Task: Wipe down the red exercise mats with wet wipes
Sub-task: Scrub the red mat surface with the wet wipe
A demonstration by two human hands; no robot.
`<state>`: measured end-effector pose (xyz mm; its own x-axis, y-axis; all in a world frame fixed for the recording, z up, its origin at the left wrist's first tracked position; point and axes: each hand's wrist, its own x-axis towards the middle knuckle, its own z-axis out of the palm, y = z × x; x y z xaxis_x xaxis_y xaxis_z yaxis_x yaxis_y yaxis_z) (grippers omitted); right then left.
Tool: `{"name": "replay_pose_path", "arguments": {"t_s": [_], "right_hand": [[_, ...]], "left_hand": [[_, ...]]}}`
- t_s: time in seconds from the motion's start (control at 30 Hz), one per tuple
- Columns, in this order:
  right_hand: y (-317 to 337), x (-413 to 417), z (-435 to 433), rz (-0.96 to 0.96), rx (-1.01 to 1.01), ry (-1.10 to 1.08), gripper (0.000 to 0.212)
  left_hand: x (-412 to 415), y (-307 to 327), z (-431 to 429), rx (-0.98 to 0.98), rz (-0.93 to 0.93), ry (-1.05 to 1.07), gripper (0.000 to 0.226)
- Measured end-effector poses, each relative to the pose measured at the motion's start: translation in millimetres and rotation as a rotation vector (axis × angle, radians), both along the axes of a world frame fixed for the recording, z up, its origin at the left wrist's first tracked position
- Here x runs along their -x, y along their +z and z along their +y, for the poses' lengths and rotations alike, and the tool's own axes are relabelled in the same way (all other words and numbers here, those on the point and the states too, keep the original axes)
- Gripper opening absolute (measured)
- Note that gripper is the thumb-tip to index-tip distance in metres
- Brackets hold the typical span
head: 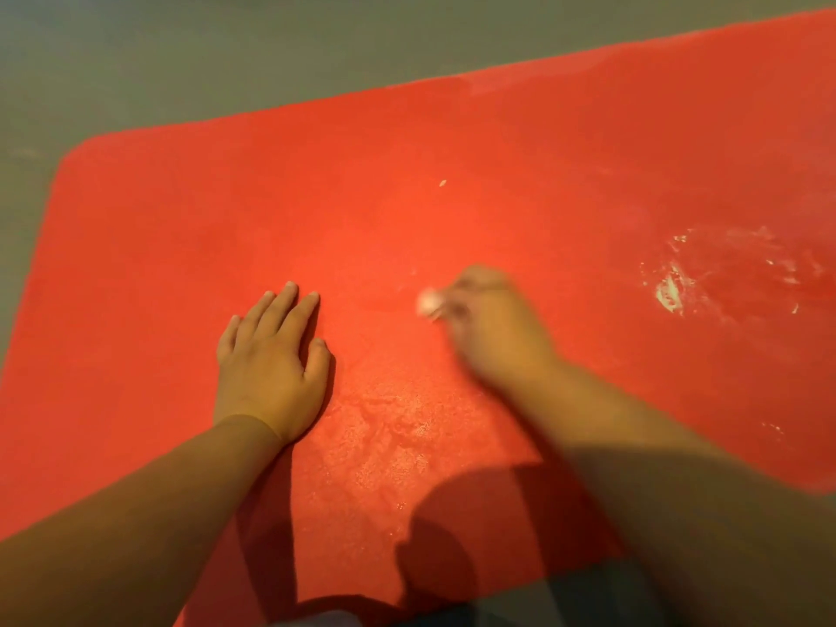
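The right hand (486,323) is blurred, fingers curled into a loose fist around a small pale wad, the wipe (427,303), which peeps out on the thumb side and seems to press on the mat (181,219); the blur suggests a scrubbing stroke, though the grip itself is too smeared to read closely. Well to the left of it, the left hand (271,355) lies flat and spread, palm down on the mat, holding nothing, apparently bracing the body. Just ahead of the wipe is a faintly darker, damp-looking patch, and nearer the person, between the two forearms, the surface shows a mottled sheen that I take for an area already gone over. Farther ahead of the wipe sits a small pale speck (443,183), untouched. Well off to the right of the working hand is a patch of white smears (674,287), with lighter swirls around it and a fleck or two nearer the person; these plainly remain to be cleaned. Beyond the hands the far edge of the mat looks dusty near the grey floor (135,61). My judgement: the job is early to midway on this mat, the centre being worked, the right side and far strip left, and any other mats are out of view.
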<state>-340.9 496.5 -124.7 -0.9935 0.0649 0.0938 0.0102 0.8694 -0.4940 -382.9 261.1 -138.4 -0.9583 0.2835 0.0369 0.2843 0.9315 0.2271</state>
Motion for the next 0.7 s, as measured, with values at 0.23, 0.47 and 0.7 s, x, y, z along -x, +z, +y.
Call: {"name": "replay_pose_path", "arguments": {"t_s": [0.23, 0.47, 0.7], "right_hand": [[0.6, 8.9, 31.5, 0.036, 0.084, -0.504, 0.03], [6.1, -5.9, -70.9, -0.035, 0.081, 0.317, 0.021], [8.5, 22.3, 71.3, 0.007, -0.052, -0.531, 0.029]], "left_hand": [[0.2, 0.2, 1.4, 0.001, 0.003, 0.004, 0.061], [2.5, 4.0, -1.1, -0.038, -0.055, -0.06, 0.062], [22.6, 9.1, -38.3, 0.035, 0.025, 0.069, 0.061]]}}
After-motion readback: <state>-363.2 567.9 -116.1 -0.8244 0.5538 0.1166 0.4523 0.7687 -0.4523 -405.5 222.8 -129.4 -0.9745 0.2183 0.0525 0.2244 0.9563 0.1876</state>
